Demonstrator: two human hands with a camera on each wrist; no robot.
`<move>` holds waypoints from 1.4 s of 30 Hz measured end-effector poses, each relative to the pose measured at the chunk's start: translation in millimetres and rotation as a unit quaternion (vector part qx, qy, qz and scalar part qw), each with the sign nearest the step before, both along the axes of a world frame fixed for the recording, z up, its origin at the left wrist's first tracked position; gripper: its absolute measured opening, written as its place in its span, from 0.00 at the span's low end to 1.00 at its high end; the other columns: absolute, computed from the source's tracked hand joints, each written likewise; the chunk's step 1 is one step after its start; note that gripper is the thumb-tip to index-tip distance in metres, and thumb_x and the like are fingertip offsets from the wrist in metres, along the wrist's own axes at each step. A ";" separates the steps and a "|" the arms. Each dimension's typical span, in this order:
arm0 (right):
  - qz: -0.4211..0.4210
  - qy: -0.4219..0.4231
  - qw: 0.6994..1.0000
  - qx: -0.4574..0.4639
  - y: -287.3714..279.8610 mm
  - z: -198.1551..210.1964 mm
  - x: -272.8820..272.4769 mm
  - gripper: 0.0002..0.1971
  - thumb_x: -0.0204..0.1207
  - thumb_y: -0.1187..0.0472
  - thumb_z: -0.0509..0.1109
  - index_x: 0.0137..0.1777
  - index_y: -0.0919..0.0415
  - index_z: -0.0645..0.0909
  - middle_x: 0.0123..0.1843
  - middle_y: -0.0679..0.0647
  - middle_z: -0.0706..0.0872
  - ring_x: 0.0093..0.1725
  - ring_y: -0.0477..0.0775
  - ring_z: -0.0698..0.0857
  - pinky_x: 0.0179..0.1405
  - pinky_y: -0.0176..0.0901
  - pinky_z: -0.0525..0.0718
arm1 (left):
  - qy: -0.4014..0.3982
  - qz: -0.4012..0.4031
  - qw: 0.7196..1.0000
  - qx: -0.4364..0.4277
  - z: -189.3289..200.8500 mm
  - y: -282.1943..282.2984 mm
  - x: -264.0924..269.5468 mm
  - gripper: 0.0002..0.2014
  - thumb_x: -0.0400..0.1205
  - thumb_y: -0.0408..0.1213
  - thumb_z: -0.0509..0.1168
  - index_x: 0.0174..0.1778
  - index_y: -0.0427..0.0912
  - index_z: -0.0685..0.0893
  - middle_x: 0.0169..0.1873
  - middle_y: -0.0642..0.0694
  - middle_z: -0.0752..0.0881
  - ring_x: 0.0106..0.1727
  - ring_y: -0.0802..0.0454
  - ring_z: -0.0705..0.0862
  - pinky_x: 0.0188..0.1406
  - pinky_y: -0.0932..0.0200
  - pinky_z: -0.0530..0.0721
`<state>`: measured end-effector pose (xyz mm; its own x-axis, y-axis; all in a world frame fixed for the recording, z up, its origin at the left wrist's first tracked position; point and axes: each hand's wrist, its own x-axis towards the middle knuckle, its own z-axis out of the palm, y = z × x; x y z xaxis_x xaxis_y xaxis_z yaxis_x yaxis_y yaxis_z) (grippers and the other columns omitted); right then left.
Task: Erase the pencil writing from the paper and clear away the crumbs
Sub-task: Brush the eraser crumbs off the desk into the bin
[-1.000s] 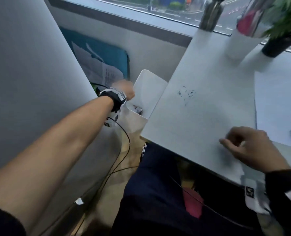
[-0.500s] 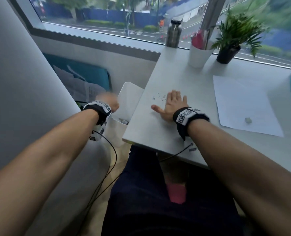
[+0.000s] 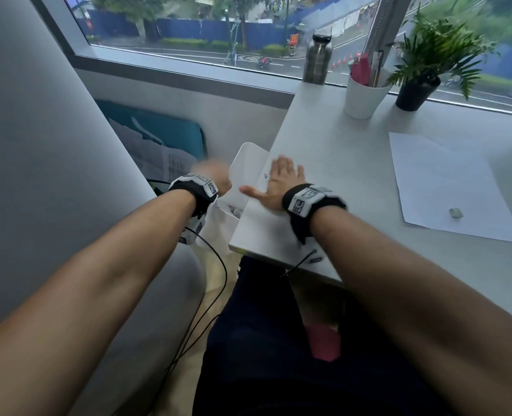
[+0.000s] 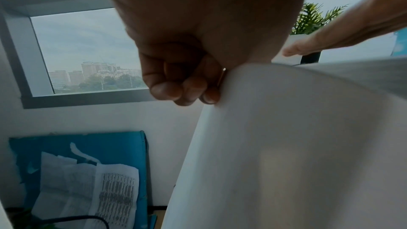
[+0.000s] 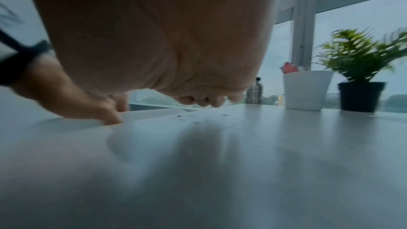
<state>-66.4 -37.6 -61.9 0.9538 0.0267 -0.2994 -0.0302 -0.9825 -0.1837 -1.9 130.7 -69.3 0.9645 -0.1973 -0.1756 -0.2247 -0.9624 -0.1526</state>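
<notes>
Dark eraser crumbs (image 3: 265, 176) lie at the left edge of the white table (image 3: 332, 151); in the right wrist view the crumbs (image 5: 191, 117) sit just ahead of my fingertips. My right hand (image 3: 280, 183) lies flat on the table beside them, fingers straight, thumb spread over the edge. My left hand (image 3: 211, 175) grips the rim of a white bin (image 3: 248, 162) held against that edge; its curled fingers (image 4: 185, 91) pinch the bin (image 4: 286, 145). The white paper (image 3: 446, 181) lies at the right with a small grey eraser (image 3: 455, 212) on it.
At the back by the window stand a metal bottle (image 3: 317, 60), a white cup of pens (image 3: 364, 96) and a potted plant (image 3: 419, 88). A blue folder with papers (image 3: 164, 145) leans on the wall below. A grey partition (image 3: 24, 145) stands at the left.
My right hand went from the table's front edge to the crumbs and has slid left with them to the table's left edge. The left hand has stayed on the bin.
</notes>
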 end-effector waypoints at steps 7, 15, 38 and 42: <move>-0.001 0.030 0.999 -0.017 -8.8 -3.0 1.7 0.66 0.61 0.13 0.44 0.85 0.65 0.34 0.87 0.61 0.34 0.86 0.60 0.36 0.84 0.60 0.37 | -0.005 -0.034 0.999 0.014 4.2 2.4 -3.2 0.12 0.79 0.36 0.59 0.52 0.38 0.86 0.54 0.36 0.87 0.54 0.34 0.86 0.46 0.51 0.79; 0.092 -0.011 0.996 0.015 37.3 6.7 -14.3 0.59 0.69 0.19 0.46 0.86 0.66 0.40 0.88 0.60 0.41 0.87 0.57 0.41 0.85 0.61 0.40 | -0.009 -0.028 0.999 0.026 15.8 11.7 -13.4 0.12 0.79 0.37 0.61 0.52 0.37 0.86 0.54 0.36 0.87 0.54 0.34 0.86 0.49 0.49 0.81; -0.105 0.041 0.993 -0.032 -64.2 15.7 -51.7 0.62 0.68 0.17 0.45 0.85 0.69 0.36 0.87 0.64 0.35 0.86 0.63 0.37 0.85 0.59 0.38 | -0.013 -0.042 0.998 0.050 13.1 19.3 -41.0 0.12 0.80 0.37 0.59 0.51 0.37 0.86 0.55 0.36 0.87 0.53 0.35 0.86 0.49 0.49 0.83; -0.107 0.081 0.991 -0.017 -46.4 6.6 -71.1 0.67 0.61 0.13 0.47 0.85 0.66 0.33 0.86 0.64 0.32 0.85 0.67 0.35 0.84 0.61 0.38 | -0.011 -0.039 0.998 0.045 11.0 22.5 -47.5 0.12 0.80 0.37 0.59 0.51 0.36 0.85 0.54 0.36 0.86 0.53 0.34 0.86 0.48 0.49 0.82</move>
<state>-137.5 -84.0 -55.3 0.8757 -0.1838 -0.4464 -0.2649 -0.9560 -0.1261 -49.4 153.2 -58.2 0.9508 -0.2555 -0.1753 -0.2934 -0.9243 -0.2442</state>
